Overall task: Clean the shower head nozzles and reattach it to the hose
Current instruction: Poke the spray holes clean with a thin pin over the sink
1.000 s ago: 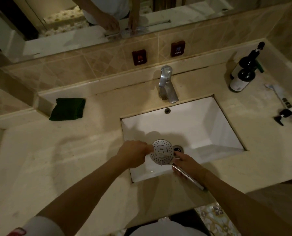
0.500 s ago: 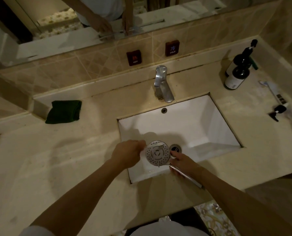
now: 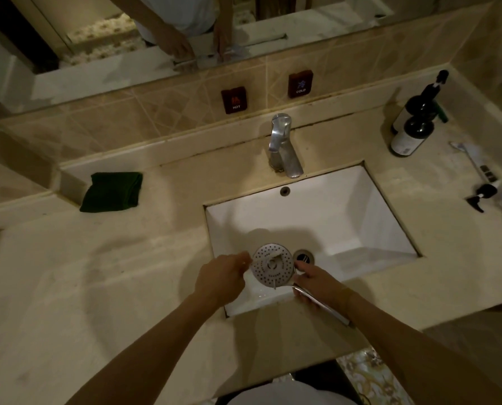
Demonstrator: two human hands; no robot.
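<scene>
Lower centre of the frame: the fingers of the left hand [image 3: 222, 280] are curled together around a small pale object, possibly a brush or cloth, whose tip lies on the perforated face of the round chrome shower head [image 3: 273, 268]; what the object is cannot be told. The fingers of the right hand [image 3: 317, 280] are curled around the neck where the disc meets the chrome handle [image 3: 324, 306], the thumb lying at the disc's right rim. The handle runs down and to the right beneath the right forearm, over the sink's near edge. The shower head is held face-up above the near part of the white rectangular undermount sink [image 3: 346, 217], just left of the round metal drain [image 3: 303, 256].

Centre: a chrome single-lever tap [image 3: 283, 147] stands behind the basin, with a small overflow hole below it. On the tiled backsplash above, two dark brown square plaques read "HOT" [image 3: 234, 99] and "COLD" [image 3: 300, 83].

Left of centre: a folded dark green cloth [image 3: 112, 192] lies on the beige stone countertop [image 3: 97, 273], against the back ledge.

Upper right: two dark pump bottles with pale labels [image 3: 413, 127] stand side by side; the label text is too small to read. Below them lie a white tube with dark markings [image 3: 478, 165] and a small black object.

Top: a mirror [image 3: 302, 16] reflects the person's hands and light shirt.
</scene>
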